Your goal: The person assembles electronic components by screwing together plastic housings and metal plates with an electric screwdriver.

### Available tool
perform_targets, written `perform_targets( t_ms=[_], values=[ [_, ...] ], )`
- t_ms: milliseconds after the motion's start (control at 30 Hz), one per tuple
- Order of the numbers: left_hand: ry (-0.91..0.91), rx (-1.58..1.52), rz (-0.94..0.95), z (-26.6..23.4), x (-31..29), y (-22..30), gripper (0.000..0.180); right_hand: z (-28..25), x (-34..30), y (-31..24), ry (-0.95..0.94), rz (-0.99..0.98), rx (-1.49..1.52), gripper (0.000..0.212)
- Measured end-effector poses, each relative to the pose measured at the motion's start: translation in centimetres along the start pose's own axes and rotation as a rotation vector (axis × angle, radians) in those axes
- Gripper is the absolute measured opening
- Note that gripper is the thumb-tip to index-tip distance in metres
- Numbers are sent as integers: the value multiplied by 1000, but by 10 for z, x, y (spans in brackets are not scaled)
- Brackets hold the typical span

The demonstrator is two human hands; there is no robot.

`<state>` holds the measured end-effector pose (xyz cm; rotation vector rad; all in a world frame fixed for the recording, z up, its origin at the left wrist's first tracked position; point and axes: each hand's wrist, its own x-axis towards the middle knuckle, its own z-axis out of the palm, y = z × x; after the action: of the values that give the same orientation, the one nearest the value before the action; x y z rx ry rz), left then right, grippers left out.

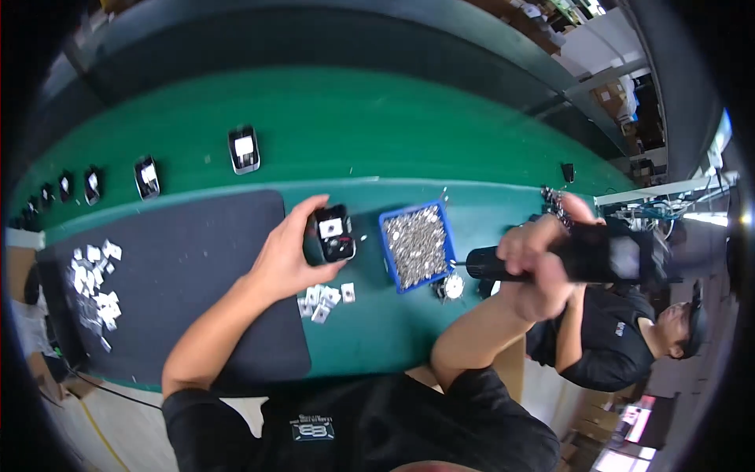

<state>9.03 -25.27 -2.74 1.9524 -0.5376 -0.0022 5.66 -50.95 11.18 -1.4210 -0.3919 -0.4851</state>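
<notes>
My left hand (285,253) is wrapped around a small black housing (340,250) with a white square piece inside, its open side facing up on the green table. My right hand (541,263) grips a black electric screwdriver (486,263), held nearly level with its bit pointing left; the hand is somewhat blurred. The bit is close to the right edge of a blue tray (395,287) full of small silver screws. Several small white square pieces (321,300) lie on the table just below my left hand.
More white pieces (96,283) are scattered on a dark mat (181,283) at the left. Along the green strip (330,118) behind stand several similar housings (244,149). A small white round thing (453,286) sits beside the tray. A co-worker (613,330) is at the right.
</notes>
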Motion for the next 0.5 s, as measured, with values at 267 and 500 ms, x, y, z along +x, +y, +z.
perform_targets(
  t_ms=[267, 500],
  values=[
    [1, -241, 74, 5, -7, -3, 78, 81, -9, 28, -80, -51, 252, 54],
    [-17, -274, 125, 5, -10, -7, 80, 89, -15, 54, 13, -19, 319, 51]
  ],
)
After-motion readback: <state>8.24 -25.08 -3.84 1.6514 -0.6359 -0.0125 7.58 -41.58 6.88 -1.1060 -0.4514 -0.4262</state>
